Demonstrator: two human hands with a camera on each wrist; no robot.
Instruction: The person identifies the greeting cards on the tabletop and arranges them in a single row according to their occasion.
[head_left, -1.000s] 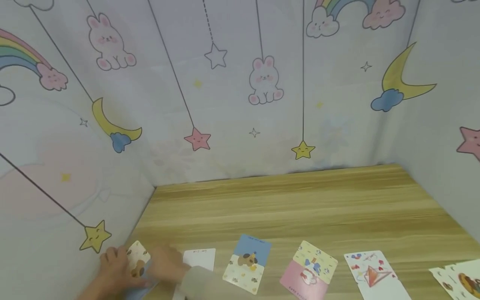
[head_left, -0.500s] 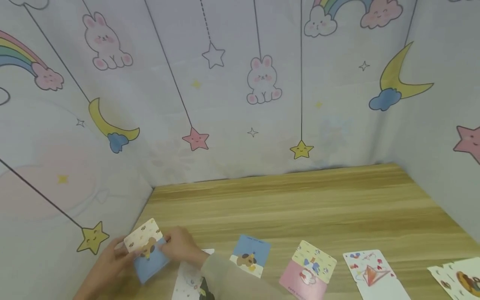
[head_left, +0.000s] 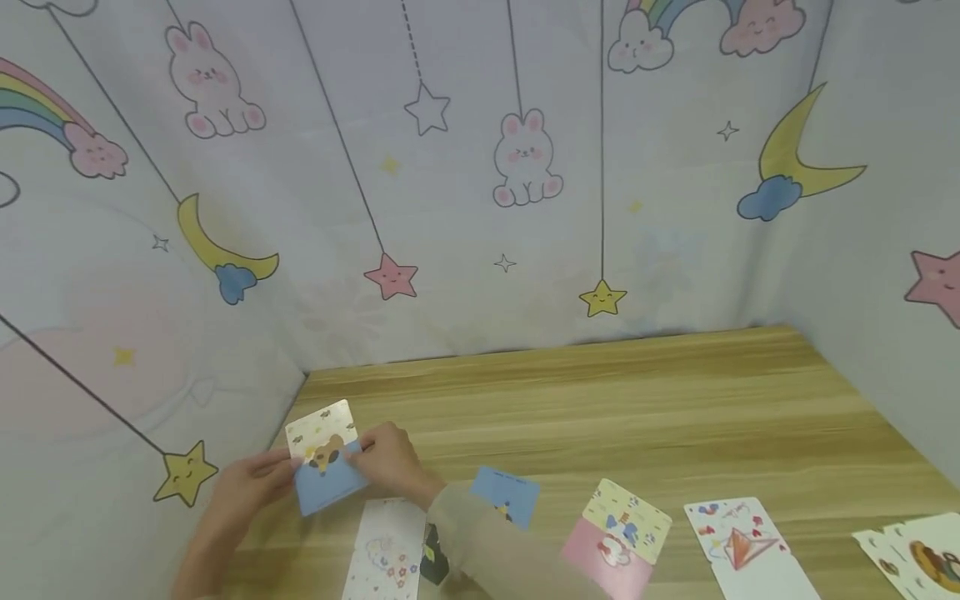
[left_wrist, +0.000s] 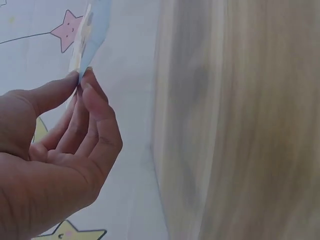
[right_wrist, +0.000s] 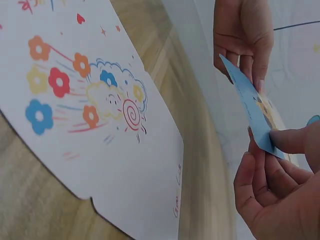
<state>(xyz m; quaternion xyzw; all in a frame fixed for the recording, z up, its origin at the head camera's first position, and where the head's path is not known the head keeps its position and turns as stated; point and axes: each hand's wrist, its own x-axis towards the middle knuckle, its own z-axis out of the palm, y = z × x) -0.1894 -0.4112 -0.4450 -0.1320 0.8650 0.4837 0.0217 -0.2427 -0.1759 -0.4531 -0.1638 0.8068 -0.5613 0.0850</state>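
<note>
A cream-and-blue card (head_left: 327, 458) with a brown puppy print is held up over the left part of the table, tilted, blue half down. My left hand (head_left: 251, 487) pinches its left edge between thumb and fingers. On the opposite edge, my right hand (head_left: 393, 458) grips it with the thumb on the printed face. The left wrist view catches the card (left_wrist: 95, 35) nearly edge-on above the left hand (left_wrist: 65, 140). In the right wrist view both hands hold the card (right_wrist: 250, 107), and a white card with flower drawings (right_wrist: 150, 160) lies close by on the table.
Rightward along the wood-grain table (head_left: 555, 400) lie a blue card (head_left: 513, 492) partly behind my right sleeve, a yellow-and-pink card (head_left: 618, 542), a white card with a red diamond shape (head_left: 750, 546) and a cream card (head_left: 918, 554). A printed cloth wall (head_left: 465, 317) encloses the table.
Both hands have lifted the puppy card up and to the right from low at the table's left side. My right sleeve now covers more of the blue card, and the flower card shows more.
</note>
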